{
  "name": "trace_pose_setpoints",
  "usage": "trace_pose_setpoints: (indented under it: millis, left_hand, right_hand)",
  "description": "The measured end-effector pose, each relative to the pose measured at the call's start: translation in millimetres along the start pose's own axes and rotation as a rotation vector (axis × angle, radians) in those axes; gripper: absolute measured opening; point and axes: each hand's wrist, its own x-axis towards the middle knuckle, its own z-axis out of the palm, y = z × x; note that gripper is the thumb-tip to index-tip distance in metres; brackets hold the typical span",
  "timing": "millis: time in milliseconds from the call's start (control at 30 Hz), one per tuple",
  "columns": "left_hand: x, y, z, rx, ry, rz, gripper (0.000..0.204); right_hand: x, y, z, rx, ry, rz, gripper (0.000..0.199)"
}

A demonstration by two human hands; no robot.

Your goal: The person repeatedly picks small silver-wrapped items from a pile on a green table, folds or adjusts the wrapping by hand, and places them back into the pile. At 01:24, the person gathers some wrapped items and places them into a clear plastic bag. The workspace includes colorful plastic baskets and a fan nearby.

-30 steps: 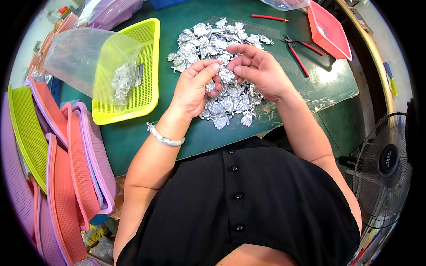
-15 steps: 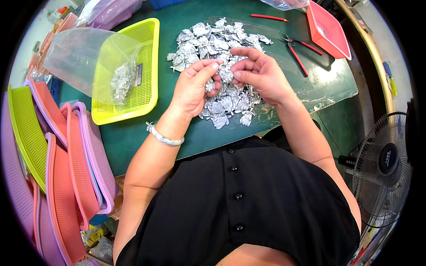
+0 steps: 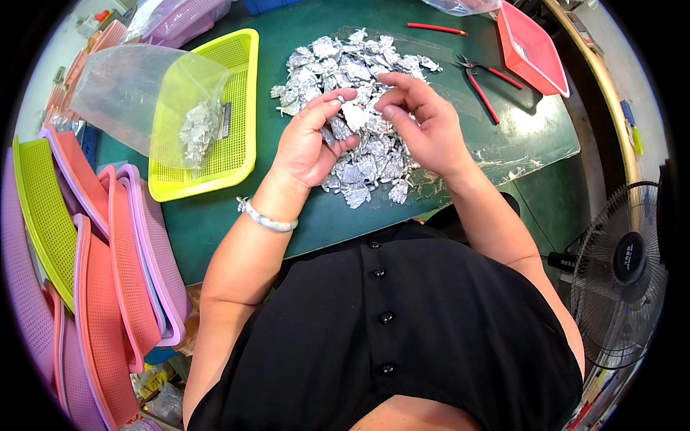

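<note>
Silver-grey metal pieces [image 3: 359, 108] on dark green table [image 3: 215, 230], yellow mesh tray [image 3: 215, 151], red-handled pliers [image 3: 483, 79].

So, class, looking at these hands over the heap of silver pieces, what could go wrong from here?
1. The small silver piece pinched between the left hand and right hand could slip back into the silver heap.
2. Heap pieces near the table edge might get swept off by the forearms.

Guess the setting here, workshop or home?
Probably a small hand-sorting workbench: a heap of silvery metal pieces on a green table, stacked mesh trays at the left, red-handled pliers nearby.
</note>
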Motion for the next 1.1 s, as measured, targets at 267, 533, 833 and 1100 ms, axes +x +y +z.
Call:
trace_pose_setpoints:
  millis: [267, 533, 833, 1100]
  left_hand:
    - [3, -1, -8, -0.133, 0.002, -0.016, 0.019]
    - [0, 2, 1, -0.122, 0.079, -0.006, 0.009]
    - [4, -1, -9, 0.019, 0.029, 0.021, 0.009]
    - [0, -2, 0, 0.269, 0.067, 0.04, 0.015]
  right_hand:
    - [9, 7, -15, -0.421, 0.012, 0.005, 0.035]
    - [16, 13, -9, -0.822, -0.209, -0.135, 0.051]
    - [24, 12, -11, -0.68, -0.279, -0.091, 0.053]
    - [26, 6, -15, -0.413, -0.232, -0.027, 0.053]
